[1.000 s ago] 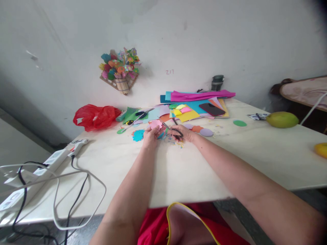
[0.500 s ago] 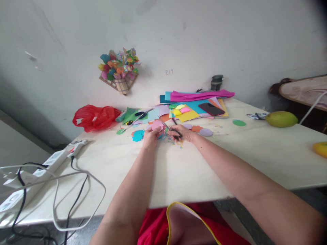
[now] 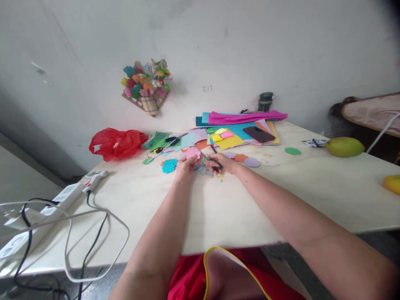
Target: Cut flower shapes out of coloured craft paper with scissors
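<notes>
The left hand (image 3: 186, 163) holds a pink flower (image 3: 193, 153). The right hand (image 3: 222, 162) holds scissors (image 3: 217, 165). From the pink flower, a red bag (image 3: 117, 144) sits at 9 o'clock.

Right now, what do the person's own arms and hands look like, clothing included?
The left hand and right hand are ungloved; the forearms show no sleeves, watch or bracelet. The red garment has yellow edging. Any rings are too small to tell.
</notes>
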### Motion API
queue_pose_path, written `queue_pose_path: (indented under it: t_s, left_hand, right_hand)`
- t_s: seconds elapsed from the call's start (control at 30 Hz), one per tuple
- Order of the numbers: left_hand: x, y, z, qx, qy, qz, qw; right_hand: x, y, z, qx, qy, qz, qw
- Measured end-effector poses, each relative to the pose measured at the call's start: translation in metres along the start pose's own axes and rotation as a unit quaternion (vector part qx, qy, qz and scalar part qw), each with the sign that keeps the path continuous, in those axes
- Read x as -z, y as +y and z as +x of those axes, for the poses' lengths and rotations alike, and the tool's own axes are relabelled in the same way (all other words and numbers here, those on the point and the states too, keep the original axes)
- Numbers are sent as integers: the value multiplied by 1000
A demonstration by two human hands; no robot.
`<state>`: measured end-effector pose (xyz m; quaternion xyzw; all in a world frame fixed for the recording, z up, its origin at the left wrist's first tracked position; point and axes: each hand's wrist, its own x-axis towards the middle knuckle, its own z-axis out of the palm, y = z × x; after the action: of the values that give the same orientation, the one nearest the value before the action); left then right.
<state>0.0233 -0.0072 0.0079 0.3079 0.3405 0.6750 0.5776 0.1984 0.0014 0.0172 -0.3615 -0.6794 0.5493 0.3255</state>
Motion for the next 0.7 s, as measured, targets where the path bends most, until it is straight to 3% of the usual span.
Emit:
queue_pose_path:
  t_s: [0.7]
  left_hand:
    - [-1,0,-3,9,5,15,1000]
  right_hand:
    - [-2,-3,-2,-1,3,2,1000]
